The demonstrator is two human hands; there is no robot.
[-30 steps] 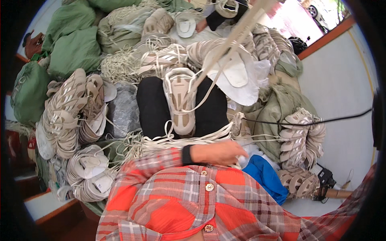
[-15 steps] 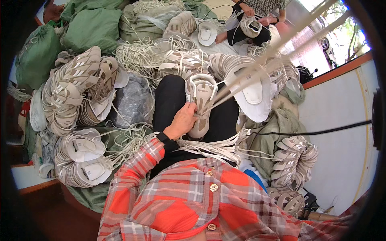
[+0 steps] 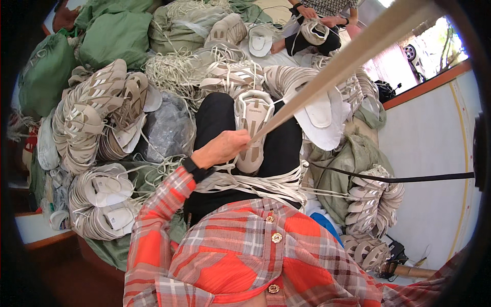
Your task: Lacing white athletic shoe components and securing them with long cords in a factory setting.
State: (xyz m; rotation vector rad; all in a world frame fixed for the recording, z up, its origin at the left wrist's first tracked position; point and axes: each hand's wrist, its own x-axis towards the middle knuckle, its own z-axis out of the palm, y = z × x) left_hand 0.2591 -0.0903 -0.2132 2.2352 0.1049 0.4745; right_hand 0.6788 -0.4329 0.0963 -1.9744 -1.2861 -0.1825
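Note:
A beige sneaker upper lies between my knees, its tongue side facing up. My left hand is closed beside its lower part, with thumb and fingers pinched on a pale flat shoelace. The lace runs taut and blurred from those fingers to the upper right edge, passing close in front of the view. My right hand is out of sight; only its plaid sleeve shows at the lower right. A bundle of loose white laces lies across my lap.
Stacks of similar uppers stand at the left and right. Green sacks fill the far left. A black cable crosses at the right. Across from me, a co-worker's hands hold another upper.
My left hand has lifted slightly off the upper and moved a little left. The two separate lace strands now appear as one broad band, nearer the view.

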